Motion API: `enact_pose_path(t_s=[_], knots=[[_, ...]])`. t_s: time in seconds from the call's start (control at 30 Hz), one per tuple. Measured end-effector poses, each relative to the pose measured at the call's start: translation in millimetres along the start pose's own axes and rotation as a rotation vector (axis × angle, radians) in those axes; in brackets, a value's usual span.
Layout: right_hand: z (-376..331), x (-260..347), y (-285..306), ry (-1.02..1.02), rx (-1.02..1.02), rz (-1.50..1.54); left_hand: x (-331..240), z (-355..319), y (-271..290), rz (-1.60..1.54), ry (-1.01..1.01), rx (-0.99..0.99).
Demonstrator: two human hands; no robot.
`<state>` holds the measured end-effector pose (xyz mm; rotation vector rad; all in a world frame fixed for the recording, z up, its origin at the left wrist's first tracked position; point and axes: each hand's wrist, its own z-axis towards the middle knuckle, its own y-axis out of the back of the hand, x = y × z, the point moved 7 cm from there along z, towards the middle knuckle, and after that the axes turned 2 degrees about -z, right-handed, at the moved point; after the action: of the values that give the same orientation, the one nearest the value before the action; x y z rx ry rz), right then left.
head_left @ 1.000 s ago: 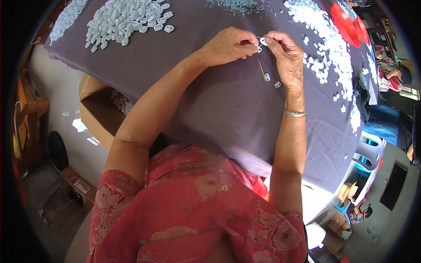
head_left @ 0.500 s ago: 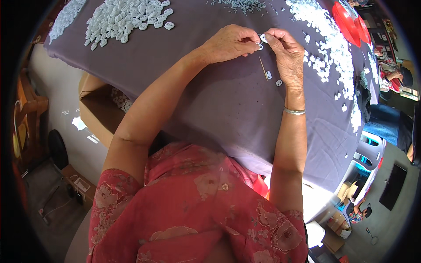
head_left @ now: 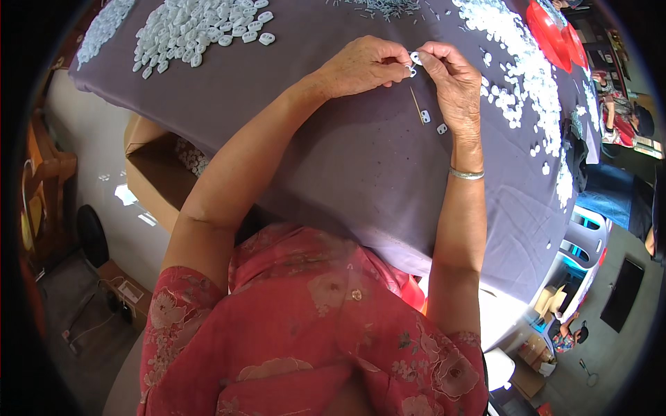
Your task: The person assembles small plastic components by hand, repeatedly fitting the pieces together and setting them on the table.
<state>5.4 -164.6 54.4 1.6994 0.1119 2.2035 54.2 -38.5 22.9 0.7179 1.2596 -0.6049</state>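
Note:
Above the purple-grey tablecloth (head_left: 361,159) my two hands meet, fingertips nearly touching. My left hand (head_left: 368,67) pinches a small white plastic piece (head_left: 412,71) with a hole in it. Thumb and forefinger of my right hand (head_left: 453,78) close on another small white plastic piece (head_left: 416,58), right beside the first. Whether the two pieces are joined I cannot tell. Just below the hands lie a thin brown stick (head_left: 416,105) and two loose white pieces with dark holes, one of them a two-holed piece (head_left: 442,129).
A heap of white oval pieces (head_left: 198,31) lies at the far left, small grey pins (head_left: 385,7) at the far middle. Many small white parts (head_left: 531,83) spread along the right, near a red bowl (head_left: 548,35). An open cardboard box (head_left: 149,173) stands below the table's left edge.
Both hands stay at nearly the same spot. The white piece in my right fingers has shifted slightly up and left against the other piece.

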Motion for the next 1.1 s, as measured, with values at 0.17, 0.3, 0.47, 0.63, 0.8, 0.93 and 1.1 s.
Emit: enact_pose_path(t_s=[0.17, 0.3, 0.47, 0.63, 0.8, 0.93, 1.1], knots=[[0.0, -2.3, -1.6, -0.015, 0.015, -0.003, -1.3, -0.8, 0.5, -0.016, 0.007, -0.003], [-0.5, 0.0, -3.7, -0.010, 0.019, -0.029, -0.6, -1.8, 1.0, -0.032, 0.019, -0.014], [-1.2, 1.3, -4.8, -0.018, 0.050, -0.026, -2.6, -1.1, 2.1, -0.061, 0.009, -0.024], [-2.0, -2.9, -9.4, -0.027, 0.021, -0.001, -1.1, -2.1, 2.6, -0.042, 0.005, -0.024], [-4.3, -3.2, -11.5, -0.026, -0.004, 0.026, -2.8, -1.0, 3.8, -0.058, -0.040, -0.022], [-7.1, 2.3, -15.9, 0.049, 0.026, 0.053, -1.5, -1.7, 6.0, -0.092, 0.016, -0.014], [-9.0, 0.2, -18.8, 0.063, 0.101, 0.005, 0.7, -1.0, 9.0, -0.151, 0.045, 0.018]])
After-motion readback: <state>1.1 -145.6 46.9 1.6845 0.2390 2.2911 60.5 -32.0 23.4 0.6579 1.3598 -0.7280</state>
